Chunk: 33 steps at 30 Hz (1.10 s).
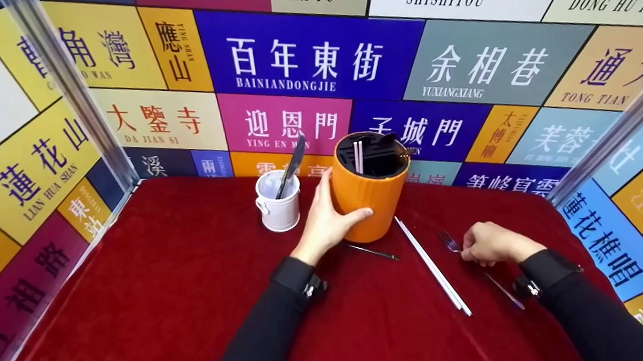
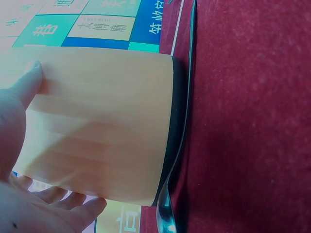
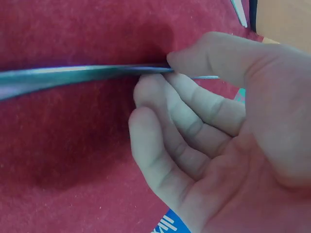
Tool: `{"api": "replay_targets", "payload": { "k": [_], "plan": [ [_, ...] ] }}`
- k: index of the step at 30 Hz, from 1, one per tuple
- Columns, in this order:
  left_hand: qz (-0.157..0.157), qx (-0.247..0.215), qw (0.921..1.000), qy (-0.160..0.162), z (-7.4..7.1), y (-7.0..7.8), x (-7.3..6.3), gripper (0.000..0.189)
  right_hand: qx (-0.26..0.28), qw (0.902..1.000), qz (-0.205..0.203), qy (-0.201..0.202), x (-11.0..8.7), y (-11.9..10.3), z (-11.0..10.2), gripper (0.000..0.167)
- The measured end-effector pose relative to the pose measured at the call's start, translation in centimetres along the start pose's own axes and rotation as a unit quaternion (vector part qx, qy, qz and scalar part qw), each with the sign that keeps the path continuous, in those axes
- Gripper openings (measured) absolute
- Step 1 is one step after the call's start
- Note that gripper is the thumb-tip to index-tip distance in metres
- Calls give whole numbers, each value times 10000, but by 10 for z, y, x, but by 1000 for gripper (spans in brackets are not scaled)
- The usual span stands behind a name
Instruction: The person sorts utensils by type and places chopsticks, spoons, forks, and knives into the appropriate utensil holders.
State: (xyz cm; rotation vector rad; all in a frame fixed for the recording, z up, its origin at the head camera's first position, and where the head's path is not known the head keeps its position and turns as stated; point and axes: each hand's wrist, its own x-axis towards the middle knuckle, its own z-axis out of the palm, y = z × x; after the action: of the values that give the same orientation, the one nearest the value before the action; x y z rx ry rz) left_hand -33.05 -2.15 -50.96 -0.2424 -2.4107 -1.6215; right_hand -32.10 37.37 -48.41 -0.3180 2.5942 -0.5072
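My left hand [image 1: 321, 224] grips the side of an orange utensil holder [image 1: 375, 205], thumb across its front and the other fingers around its left side. Two pale chopsticks [image 1: 358, 156] stand in the holder's dark slotted top. A metal fork [image 1: 449, 242] is pinched between the thumb and fingers of my right hand [image 1: 492, 243], partway along its handle; the right wrist view shows the handle [image 3: 73, 75] close over the red cloth. At the holder's base lies a metal spoon [image 2: 166, 213], its handle [image 1: 377, 252] pointing right. White chopsticks [image 1: 430, 263] lie on the cloth between holder and fork.
Left of the holder stands a small white bucket [image 1: 279, 215] with a knife [image 1: 294, 162] leaning upright in it. Red cloth [image 1: 157, 299] covers the table. Printed panels [image 1: 315, 54] rise behind and at both sides, with metal posts [image 1: 75, 94] at the corners.
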Motion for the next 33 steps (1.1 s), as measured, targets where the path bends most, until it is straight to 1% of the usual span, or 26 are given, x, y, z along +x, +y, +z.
{"api": "replay_targets", "payload": {
  "k": [4, 7, 12, 16, 19, 21, 24, 27, 28, 29, 30, 32, 33],
  "plan": [
    [-26, 12, 10000, -8, 0, 0, 0, 129, 323, 9994, 74, -46, 0, -1, -1, 12],
    [-48, 7, 10000, -11, 0, 0, 0, 129, 409, 9991, -45, 83, 0, -1, -5, 10],
    [-6, -34, 10000, -18, 1, -1, 1, 128, 565, 9965, -258, 564, -4, -8, -18, 9],
    [-19, -43, 10000, -15, 1, -1, 2, 128, 846, 9907, -361, 1006, -12, -23, -34, 15],
    [-38, -54, 10000, -27, 0, -2, 1, 128, 1118, 9826, -459, 1412, -20, -39, -49, 19],
    [-38, -54, 10000, -29, 0, -2, 1, 128, 1408, 9730, -588, 1733, -25, -52, -58, 20],
    [-44, -32, 10000, -18, 0, -2, 1, 129, 1845, 9528, -939, 2221, -35, -74, -70, 21],
    [-33, -26, 10000, -5, 0, -3, 1, 129, 2350, 9239, -1308, 2722, -44, -97, -78, 23],
    [-17, -25, 10000, -2, 0, -3, 1, 129, 2557, 9117, -1444, 2874, -48, -105, -81, 24],
    [-10, -29, 10000, -4, 0, -3, 1, 129, 2764, 8976, -1603, 3038, -51, -113, -83, 24],
    [-2, -35, 10000, -5, 0, -3, 1, 129, 3045, 8794, -1793, 3190, -53, -120, -85, 23],
    [12, -37, 10000, -15, 0, -2, 0, 128, 3609, 8388, -2179, 3446, -58, -135, -89, 21],
    [21, -39, 10000, -18, 0, -2, 0, 128, 3868, 8167, -2368, 3569, -59, -142, -90, 20]
  ]
}}
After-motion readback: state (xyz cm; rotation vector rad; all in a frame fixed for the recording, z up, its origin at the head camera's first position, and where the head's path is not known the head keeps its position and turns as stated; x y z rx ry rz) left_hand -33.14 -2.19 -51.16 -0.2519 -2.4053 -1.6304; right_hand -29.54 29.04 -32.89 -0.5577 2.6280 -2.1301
